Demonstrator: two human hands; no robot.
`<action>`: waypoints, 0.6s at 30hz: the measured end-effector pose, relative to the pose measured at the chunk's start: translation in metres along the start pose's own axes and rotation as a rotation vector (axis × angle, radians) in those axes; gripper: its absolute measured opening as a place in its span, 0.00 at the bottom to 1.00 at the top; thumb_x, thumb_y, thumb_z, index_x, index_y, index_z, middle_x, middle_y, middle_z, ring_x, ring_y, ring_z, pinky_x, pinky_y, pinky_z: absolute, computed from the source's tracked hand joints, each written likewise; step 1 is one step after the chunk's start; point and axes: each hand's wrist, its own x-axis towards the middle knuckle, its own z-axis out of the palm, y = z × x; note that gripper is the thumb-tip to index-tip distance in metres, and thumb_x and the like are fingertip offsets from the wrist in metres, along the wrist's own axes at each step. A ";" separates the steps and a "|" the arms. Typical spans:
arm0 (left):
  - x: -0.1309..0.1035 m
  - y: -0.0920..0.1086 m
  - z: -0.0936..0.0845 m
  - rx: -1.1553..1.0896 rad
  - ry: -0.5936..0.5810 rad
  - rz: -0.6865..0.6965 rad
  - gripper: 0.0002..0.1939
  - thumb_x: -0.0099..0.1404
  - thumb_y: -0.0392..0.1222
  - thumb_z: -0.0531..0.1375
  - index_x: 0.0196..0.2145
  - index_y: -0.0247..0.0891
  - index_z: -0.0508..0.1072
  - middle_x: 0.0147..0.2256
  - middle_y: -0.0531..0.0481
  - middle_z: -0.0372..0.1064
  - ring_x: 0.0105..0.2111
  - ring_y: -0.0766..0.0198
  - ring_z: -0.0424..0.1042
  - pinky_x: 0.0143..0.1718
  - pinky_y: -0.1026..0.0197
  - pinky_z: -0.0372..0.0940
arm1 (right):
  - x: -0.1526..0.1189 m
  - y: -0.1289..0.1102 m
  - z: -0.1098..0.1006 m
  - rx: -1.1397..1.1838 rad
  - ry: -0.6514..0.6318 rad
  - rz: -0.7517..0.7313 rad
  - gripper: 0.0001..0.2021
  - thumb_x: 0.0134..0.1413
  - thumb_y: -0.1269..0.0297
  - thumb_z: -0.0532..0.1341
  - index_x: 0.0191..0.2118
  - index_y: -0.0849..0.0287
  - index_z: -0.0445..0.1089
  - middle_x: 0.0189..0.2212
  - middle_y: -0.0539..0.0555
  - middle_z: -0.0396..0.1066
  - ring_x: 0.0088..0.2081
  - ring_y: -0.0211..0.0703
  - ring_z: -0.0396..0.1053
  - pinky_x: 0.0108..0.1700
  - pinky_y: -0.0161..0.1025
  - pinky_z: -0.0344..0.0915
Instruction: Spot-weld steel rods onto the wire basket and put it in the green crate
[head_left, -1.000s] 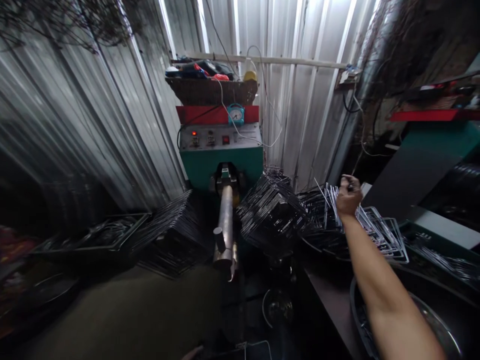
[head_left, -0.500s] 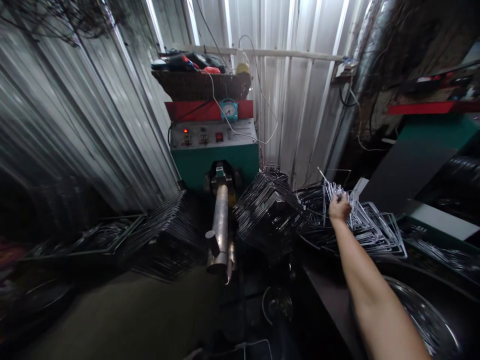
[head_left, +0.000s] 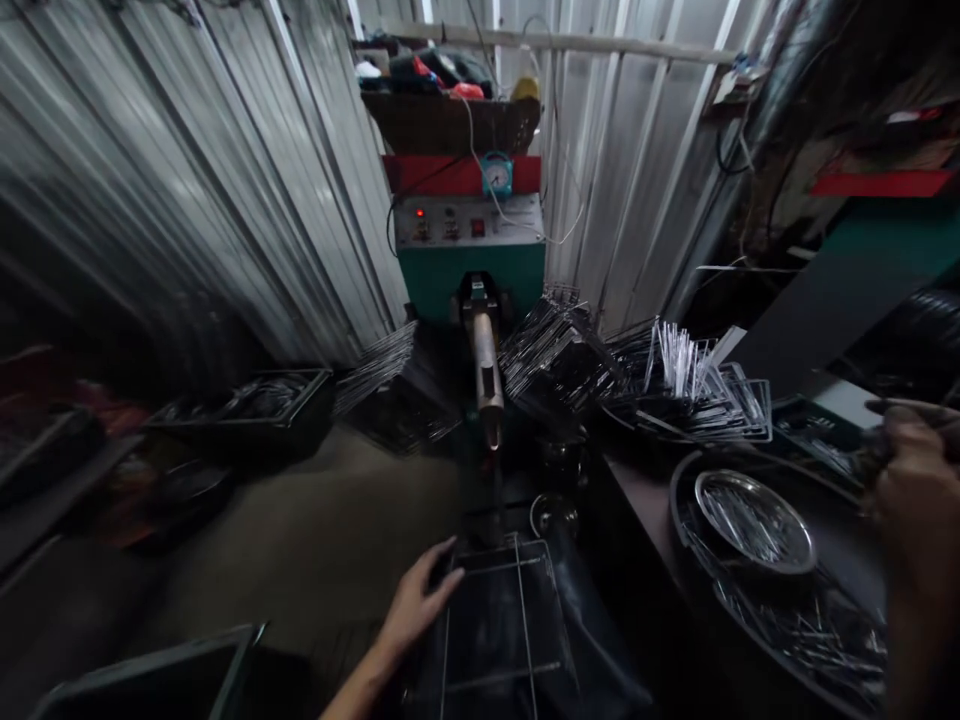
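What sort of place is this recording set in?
Probably a small metal workshop that makes wire goods. A green machine with a control panel stands against a corrugated metal wall, and stacks of bent wire frames lie beside it. The left hand touches a wire frame.

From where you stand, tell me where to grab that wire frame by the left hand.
Probably take the wire frame by its bare near-left corner rod, coming from the left side where the left hand already touches it. The rods are thin, and the open grid lets fingers wrap around.
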 end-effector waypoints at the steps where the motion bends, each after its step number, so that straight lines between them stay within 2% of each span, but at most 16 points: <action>1: 0.001 0.004 -0.004 0.007 0.012 0.005 0.26 0.54 0.55 0.58 0.46 0.37 0.69 0.48 0.42 0.68 0.49 0.53 0.66 0.54 0.50 0.57 | -0.015 -0.001 -0.001 0.015 0.089 0.034 0.11 0.46 0.49 0.61 0.34 0.46 0.68 0.25 0.51 0.60 0.18 0.39 0.52 0.13 0.35 0.43; 2: 0.002 0.009 -0.009 0.021 0.044 0.014 0.27 0.53 0.55 0.58 0.46 0.36 0.70 0.48 0.41 0.67 0.50 0.52 0.64 0.54 0.49 0.55 | -0.029 0.000 0.001 0.033 0.175 0.065 0.10 0.43 0.52 0.63 0.31 0.49 0.69 0.24 0.51 0.59 0.18 0.37 0.52 0.13 0.34 0.44; 3: 0.003 0.017 -0.015 0.028 0.103 0.026 0.28 0.52 0.56 0.58 0.46 0.35 0.69 0.50 0.40 0.65 0.52 0.51 0.61 0.55 0.48 0.53 | -0.043 0.004 0.006 0.076 0.173 0.121 0.11 0.39 0.54 0.66 0.29 0.52 0.69 0.22 0.51 0.59 0.18 0.36 0.54 0.13 0.33 0.46; 5: 0.003 0.040 -0.027 -0.028 0.210 0.079 0.30 0.55 0.58 0.56 0.50 0.36 0.66 0.54 0.40 0.59 0.56 0.51 0.55 0.57 0.49 0.49 | -0.070 0.016 0.020 0.216 0.008 0.262 0.13 0.33 0.57 0.68 0.28 0.54 0.70 0.21 0.50 0.60 0.18 0.34 0.55 0.13 0.31 0.49; 6: 0.002 0.053 -0.033 -0.115 0.221 0.112 0.31 0.57 0.59 0.53 0.52 0.36 0.64 0.54 0.41 0.58 0.56 0.52 0.55 0.57 0.50 0.50 | -0.084 0.024 0.029 0.272 -0.089 0.326 0.13 0.31 0.58 0.69 0.28 0.55 0.70 0.20 0.49 0.59 0.17 0.33 0.54 0.13 0.30 0.49; 7: -0.001 0.066 -0.038 -0.241 0.183 0.133 0.31 0.60 0.59 0.50 0.54 0.36 0.62 0.53 0.40 0.60 0.53 0.54 0.59 0.53 0.52 0.55 | -0.098 0.034 0.038 0.316 -0.189 0.388 0.14 0.31 0.58 0.69 0.28 0.56 0.70 0.18 0.47 0.57 0.16 0.32 0.52 0.13 0.29 0.49; 9: -0.011 0.087 -0.048 -0.514 0.046 0.135 0.32 0.62 0.60 0.45 0.55 0.34 0.59 0.44 0.41 0.68 0.40 0.59 0.70 0.39 0.58 0.65 | -0.125 0.053 0.055 0.372 -0.345 0.518 0.14 0.31 0.59 0.69 0.28 0.58 0.71 0.14 0.44 0.53 0.15 0.29 0.49 0.13 0.27 0.47; 11: -0.022 0.097 -0.056 -0.639 -0.006 0.073 0.30 0.61 0.59 0.49 0.51 0.32 0.63 0.28 0.48 0.69 0.23 0.69 0.67 0.23 0.67 0.62 | -0.148 0.070 0.066 0.384 -0.428 0.646 0.14 0.32 0.58 0.69 0.28 0.59 0.71 0.13 0.42 0.50 0.14 0.28 0.46 0.12 0.26 0.46; 13: -0.035 0.094 -0.065 -0.654 0.047 -0.033 0.25 0.58 0.55 0.56 0.44 0.32 0.68 0.18 0.57 0.60 0.15 0.75 0.56 0.15 0.72 0.51 | -0.161 0.082 0.072 0.366 -0.446 0.715 0.15 0.33 0.57 0.69 0.30 0.59 0.72 0.14 0.43 0.53 0.13 0.27 0.46 0.12 0.25 0.46; 15: -0.047 0.081 -0.071 -0.670 0.106 -0.150 0.21 0.55 0.53 0.59 0.39 0.33 0.70 0.15 0.60 0.54 0.12 0.78 0.49 0.12 0.74 0.43 | -0.166 0.087 0.075 0.362 -0.466 0.722 0.17 0.35 0.55 0.68 0.33 0.58 0.72 0.17 0.45 0.59 0.13 0.26 0.45 0.12 0.26 0.46; 16: -0.052 0.073 -0.073 -0.692 0.097 -0.205 0.21 0.53 0.53 0.61 0.39 0.33 0.70 0.15 0.61 0.53 0.12 0.79 0.47 0.11 0.74 0.41 | -0.165 0.088 0.076 0.369 -0.471 0.711 0.17 0.36 0.55 0.68 0.34 0.58 0.72 0.20 0.47 0.62 0.13 0.25 0.45 0.11 0.26 0.46; 18: -0.063 0.058 -0.074 -0.740 0.004 -0.290 0.24 0.50 0.52 0.63 0.40 0.33 0.70 0.16 0.61 0.55 0.11 0.81 0.46 0.11 0.74 0.39 | -0.162 0.088 0.080 0.388 -0.486 0.692 0.16 0.37 0.55 0.67 0.35 0.57 0.72 0.22 0.47 0.64 0.13 0.25 0.44 0.11 0.26 0.46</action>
